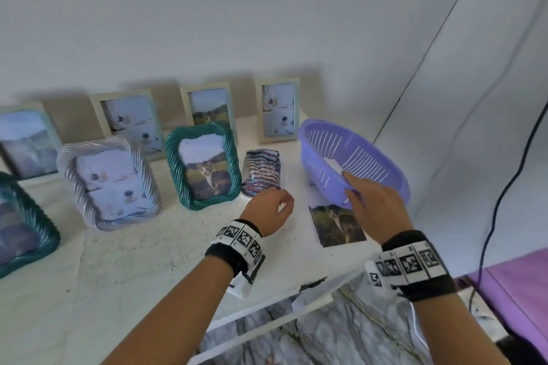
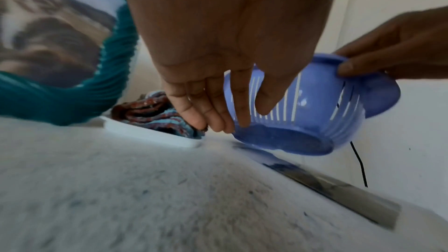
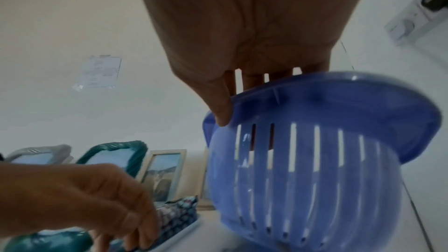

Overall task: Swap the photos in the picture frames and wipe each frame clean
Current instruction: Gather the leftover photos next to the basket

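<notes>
Your right hand (image 1: 375,204) grips the rim of the purple slotted basket (image 1: 355,157), thumb on the outside wall and fingers over the edge, and holds it tilted with its base just above the worktop (image 1: 148,261). Your left hand (image 1: 268,209) hangs empty beside it with fingers loosely curled downward, the tips just in front of the one striped cloth (image 1: 262,172), which lies folded on a small white tray (image 2: 150,133). You have seven frames in view: three plain pale frames (image 1: 277,109) standing along the wall, a fourth pale one (image 1: 26,139) at the far left, two teal ribbed frames (image 1: 204,166) and one white ribbed frame (image 1: 108,184) in the front row. One loose cat photo (image 1: 336,225) lies flat on the worktop, partly under your right hand and the basket. A dark cable (image 1: 504,187) hangs down the wall at the right.
</notes>
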Action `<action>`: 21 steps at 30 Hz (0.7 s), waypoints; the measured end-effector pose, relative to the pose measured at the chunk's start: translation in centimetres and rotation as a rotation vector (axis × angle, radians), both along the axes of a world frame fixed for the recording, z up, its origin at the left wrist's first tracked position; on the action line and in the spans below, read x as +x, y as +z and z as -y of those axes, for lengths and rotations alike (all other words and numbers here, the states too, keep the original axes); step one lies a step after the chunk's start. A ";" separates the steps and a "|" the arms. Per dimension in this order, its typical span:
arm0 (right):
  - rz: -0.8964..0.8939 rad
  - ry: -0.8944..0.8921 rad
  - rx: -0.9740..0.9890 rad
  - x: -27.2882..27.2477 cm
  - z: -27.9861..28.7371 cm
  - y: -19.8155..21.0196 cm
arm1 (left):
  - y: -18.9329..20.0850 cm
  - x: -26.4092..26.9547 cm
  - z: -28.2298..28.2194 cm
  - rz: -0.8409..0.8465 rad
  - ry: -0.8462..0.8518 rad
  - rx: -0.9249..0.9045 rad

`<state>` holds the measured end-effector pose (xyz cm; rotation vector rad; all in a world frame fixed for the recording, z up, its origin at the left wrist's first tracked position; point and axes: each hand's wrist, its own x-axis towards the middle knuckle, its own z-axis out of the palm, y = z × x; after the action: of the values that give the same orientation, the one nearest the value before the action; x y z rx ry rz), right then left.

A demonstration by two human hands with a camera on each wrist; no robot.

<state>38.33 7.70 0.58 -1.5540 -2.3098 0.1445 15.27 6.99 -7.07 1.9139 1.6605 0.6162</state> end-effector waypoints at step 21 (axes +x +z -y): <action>-0.123 0.191 -0.042 7.2 -5.6 1.1 | -1.4 9.4 -6.8 -0.613 -0.207 -0.082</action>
<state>45.54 13.28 1.68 -1.3021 -2.3670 0.3283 24.70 13.75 -8.44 2.3163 1.7524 -0.1425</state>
